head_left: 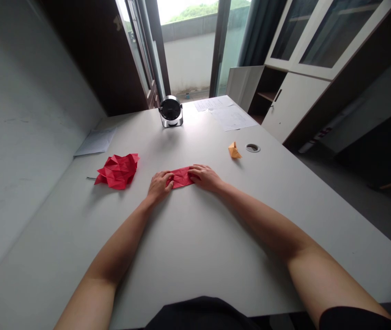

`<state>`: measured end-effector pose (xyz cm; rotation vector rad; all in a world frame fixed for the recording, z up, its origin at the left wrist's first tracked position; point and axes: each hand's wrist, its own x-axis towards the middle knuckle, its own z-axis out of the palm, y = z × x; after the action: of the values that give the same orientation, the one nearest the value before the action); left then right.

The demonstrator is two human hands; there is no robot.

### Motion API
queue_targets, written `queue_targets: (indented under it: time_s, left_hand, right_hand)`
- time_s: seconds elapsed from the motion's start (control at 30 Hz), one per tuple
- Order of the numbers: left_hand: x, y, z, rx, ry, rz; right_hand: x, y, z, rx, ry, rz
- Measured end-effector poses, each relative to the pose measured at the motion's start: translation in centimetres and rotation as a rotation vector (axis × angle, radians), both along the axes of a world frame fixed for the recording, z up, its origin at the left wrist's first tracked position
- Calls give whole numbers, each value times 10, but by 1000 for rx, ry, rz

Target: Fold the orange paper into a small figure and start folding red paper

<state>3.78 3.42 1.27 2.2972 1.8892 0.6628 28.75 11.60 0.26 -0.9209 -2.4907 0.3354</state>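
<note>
A strip of folded red paper, marked with creases, lies on the white table in front of me. My left hand is closed on its left end, thumb on the near side and fingers on the far side. At the opposite end, my right hand grips the paper, its fingers curled over the edge. Both hands cover the ends of the strip. Left of them sits a larger crumpled-looking red paper fold with many facets. A small orange folded paper piece stands to the right, apart from my right hand.
A round black-and-silver device on a stand is at the table's far side. Paper sheets lie at the back right, and a pale packet lies by the left wall. A round cable hole is near the right edge.
</note>
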Motion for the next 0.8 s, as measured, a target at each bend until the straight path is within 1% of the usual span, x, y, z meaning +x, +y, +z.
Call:
queue_targets:
  time_s: [0.23,0.8]
  left_hand:
    - [0,0,0,0,0,2]
    - [-1,1,-1,-1,-17,0]
  right_hand:
    - [0,-1,2,-2,3,9]
    - [0,0,-1,14,-10,0]
